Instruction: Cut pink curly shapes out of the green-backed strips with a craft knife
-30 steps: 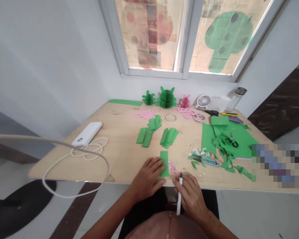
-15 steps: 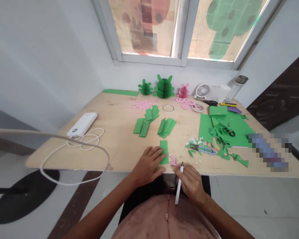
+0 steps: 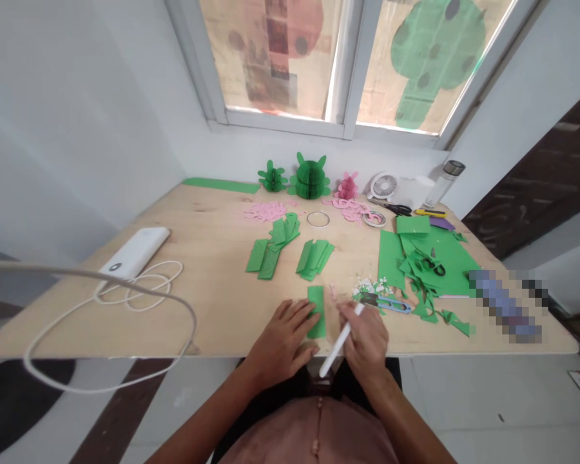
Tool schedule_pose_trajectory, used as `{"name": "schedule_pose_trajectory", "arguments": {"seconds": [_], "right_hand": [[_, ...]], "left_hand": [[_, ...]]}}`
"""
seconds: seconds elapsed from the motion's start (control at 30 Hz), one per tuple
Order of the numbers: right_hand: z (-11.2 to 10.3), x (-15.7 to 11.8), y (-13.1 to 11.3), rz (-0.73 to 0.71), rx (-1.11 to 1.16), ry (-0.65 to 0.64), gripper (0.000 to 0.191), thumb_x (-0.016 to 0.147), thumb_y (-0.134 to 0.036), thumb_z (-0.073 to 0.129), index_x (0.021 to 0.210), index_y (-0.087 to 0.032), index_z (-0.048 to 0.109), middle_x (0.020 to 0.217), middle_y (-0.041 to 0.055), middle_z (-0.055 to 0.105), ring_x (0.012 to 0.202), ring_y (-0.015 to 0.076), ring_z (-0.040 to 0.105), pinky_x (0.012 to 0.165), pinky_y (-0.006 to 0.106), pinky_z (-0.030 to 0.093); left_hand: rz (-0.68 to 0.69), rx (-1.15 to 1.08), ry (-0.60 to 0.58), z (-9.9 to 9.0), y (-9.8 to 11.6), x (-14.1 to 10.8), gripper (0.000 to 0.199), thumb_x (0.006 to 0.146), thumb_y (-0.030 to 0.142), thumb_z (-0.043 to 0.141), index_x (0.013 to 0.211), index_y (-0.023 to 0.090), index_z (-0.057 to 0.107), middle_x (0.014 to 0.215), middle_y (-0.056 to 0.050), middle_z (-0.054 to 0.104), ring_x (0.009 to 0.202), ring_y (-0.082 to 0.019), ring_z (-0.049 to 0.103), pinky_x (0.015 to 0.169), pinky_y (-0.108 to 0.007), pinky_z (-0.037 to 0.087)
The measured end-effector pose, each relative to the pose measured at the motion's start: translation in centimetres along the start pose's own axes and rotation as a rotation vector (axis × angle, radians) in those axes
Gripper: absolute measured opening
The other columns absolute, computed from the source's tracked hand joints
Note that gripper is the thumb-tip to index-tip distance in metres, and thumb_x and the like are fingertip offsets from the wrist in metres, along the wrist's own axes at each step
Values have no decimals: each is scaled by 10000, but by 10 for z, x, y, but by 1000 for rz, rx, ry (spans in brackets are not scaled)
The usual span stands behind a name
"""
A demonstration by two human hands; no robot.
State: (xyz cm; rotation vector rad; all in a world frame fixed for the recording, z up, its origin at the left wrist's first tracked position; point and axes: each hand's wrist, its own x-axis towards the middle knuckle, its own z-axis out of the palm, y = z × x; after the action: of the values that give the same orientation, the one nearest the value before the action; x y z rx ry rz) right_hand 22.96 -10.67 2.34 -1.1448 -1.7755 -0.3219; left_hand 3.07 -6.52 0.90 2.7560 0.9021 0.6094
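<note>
My left hand point(image 3: 283, 341) lies with fingers spread at the table's front edge, its fingertips resting on a green paper strip point(image 3: 316, 310). Just right of the strip, my right hand point(image 3: 367, 335) is closed round a white pen point(image 3: 337, 348), whose lower end slants toward my body. A blurred pink paper piece point(image 3: 332, 294) is by the right fingertips; whether they pinch it is hard to tell. Beyond the strip are folded green pieces point(image 3: 315, 258). Blue-handled scissors point(image 3: 391, 303) lie beside small white and green scraps point(image 3: 370, 285).
A white power bank point(image 3: 136, 252) with a looping cable point(image 3: 193, 322) is on the left. Green honeycomb figures point(image 3: 310, 177) and a pink one point(image 3: 347, 187) stand at the back, near a small fan point(image 3: 383, 186) and a bottle point(image 3: 444, 183). Green sheets point(image 3: 457, 258) cover the right side.
My right hand has moved forward with the pen, which now tilts more. The pink piece has shifted away from the front edge and is blurred. The camera view has shifted slightly.
</note>
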Motion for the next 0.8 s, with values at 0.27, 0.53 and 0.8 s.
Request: {"name": "schedule_pose_trajectory", "arguments": {"seconds": [0.27, 0.53, 0.8], "right_hand": [[17, -17, -5, 19, 78, -269, 328, 895, -114, 466, 1180, -197, 604, 958, 101, 730, 863, 217, 691, 767, 381, 570], [11, -20, 1, 72, 43, -302, 432, 889, -114, 446, 1304, -202, 529, 1055, 108, 710, 979, 234, 672, 841, 406, 556], [12, -22, 2, 54, 15, -400, 384, 900, -127, 462, 1270, -179, 554, 1036, 116, 705, 984, 241, 652, 872, 418, 534]], "left_hand": [[22, 7, 55, -2, -2, 0, 495, 859, 299, 562, 1341, 191, 519, 1361, -119, 570, 1310, -277, 470, 1107, -499, 357], [8, -6, 71, -2, -2, 0, 426, 855, 303, 565, 1272, 219, 573, 1314, -94, 595, 1270, -282, 488, 1100, -497, 359], [-30, -73, 78, 1, -2, -1, 406, 878, 304, 530, 1253, 155, 569, 1302, -126, 600, 1269, -279, 491, 1114, -497, 348]]}}
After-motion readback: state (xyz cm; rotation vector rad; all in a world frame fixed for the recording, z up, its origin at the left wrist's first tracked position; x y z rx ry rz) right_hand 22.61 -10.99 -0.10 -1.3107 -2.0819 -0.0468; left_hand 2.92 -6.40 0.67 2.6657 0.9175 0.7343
